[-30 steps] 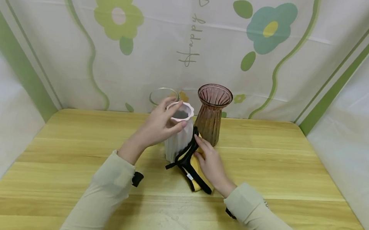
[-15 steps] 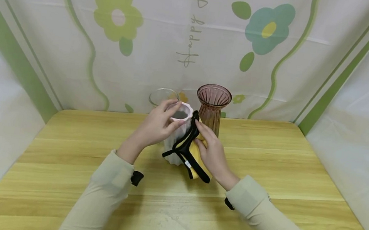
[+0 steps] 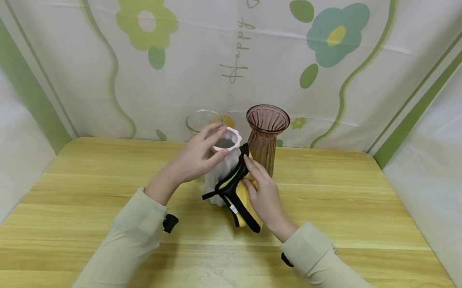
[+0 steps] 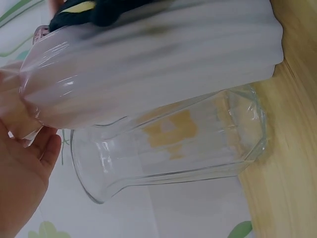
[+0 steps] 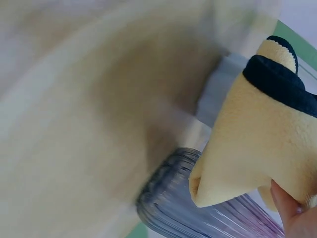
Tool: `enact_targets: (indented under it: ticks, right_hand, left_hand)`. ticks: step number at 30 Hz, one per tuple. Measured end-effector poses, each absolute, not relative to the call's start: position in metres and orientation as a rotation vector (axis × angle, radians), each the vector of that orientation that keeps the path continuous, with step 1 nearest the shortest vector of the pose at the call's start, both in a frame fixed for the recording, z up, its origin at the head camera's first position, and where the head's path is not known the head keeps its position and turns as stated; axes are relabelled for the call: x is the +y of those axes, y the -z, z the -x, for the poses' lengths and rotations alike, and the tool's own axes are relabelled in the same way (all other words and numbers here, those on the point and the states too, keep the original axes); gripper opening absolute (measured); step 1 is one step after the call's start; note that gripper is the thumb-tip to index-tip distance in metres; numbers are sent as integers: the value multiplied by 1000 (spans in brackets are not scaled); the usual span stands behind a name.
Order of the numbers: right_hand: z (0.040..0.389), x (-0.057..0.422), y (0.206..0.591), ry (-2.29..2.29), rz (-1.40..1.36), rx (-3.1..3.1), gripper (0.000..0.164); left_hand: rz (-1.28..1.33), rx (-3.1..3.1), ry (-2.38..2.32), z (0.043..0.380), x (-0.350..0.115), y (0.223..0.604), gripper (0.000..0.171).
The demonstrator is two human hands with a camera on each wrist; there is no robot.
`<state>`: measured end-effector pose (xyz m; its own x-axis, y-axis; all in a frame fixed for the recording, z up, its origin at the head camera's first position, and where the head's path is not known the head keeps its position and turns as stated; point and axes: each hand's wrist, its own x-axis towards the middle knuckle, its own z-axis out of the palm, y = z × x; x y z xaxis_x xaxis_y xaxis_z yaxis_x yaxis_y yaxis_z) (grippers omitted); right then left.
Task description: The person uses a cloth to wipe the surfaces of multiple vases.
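A ribbed white vase (image 3: 215,181) with a pinkish scalloped rim stands upright on the table. My left hand (image 3: 194,158) grips it round the neck, thumb and fingers on opposite sides of the rim. Against the vase's right side lies a folded yellow cloth (image 5: 252,139) with black edging, bearing a small white tag. My right hand (image 3: 266,198) pinches this cloth, thumb on one face, and holds it to the vase wall. In the right wrist view only part of that hand shows. The cloth's contact with the vase is partly hidden.
Behind the white vase stands a clear glass vase (image 4: 168,148), mostly hidden in the head view. A purple-to-amber ribbed glass vase (image 3: 263,143) is just behind the right hand. A printed curtain (image 3: 201,38) rises at the back edge of the wooden table (image 3: 337,202).
The right hand has slid the cloth up along the vase's side and slightly left, then a little back down. The left hand keeps its grip on the neck.
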<state>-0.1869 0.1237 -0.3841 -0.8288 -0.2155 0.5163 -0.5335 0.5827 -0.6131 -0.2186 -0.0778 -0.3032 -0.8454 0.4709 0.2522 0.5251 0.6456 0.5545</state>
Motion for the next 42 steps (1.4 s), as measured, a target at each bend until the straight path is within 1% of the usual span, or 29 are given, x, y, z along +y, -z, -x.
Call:
enact_targets:
  ticks: [6,11,22,30,36,42]
  right_hand:
    - [184,127,402,-1078,-575,-2529,56]
    - [185,127,409,-1066,-576,-2529,56]
    - [190,122,380,-1146,-593,-2387,55]
    - [190,120,364,-1138,-609,-2373,55]
    - [188,119,362,-1142,-600,-2394,55]
    - [187,121,375,-1145,-576,-2422,54]
  left_hand:
    - [810,-2783,1059,218,-77,304,66]
    - [821,-2781,1099,219,-78,306,63]
    - [822,-2787,1037,219,-78,303,70]
    - [821,-2801,978,218,-78,302,68]
    - [816,-2803,984,218,-78,302,67]
    - [822,-2798,1011,217,-78,301,66]
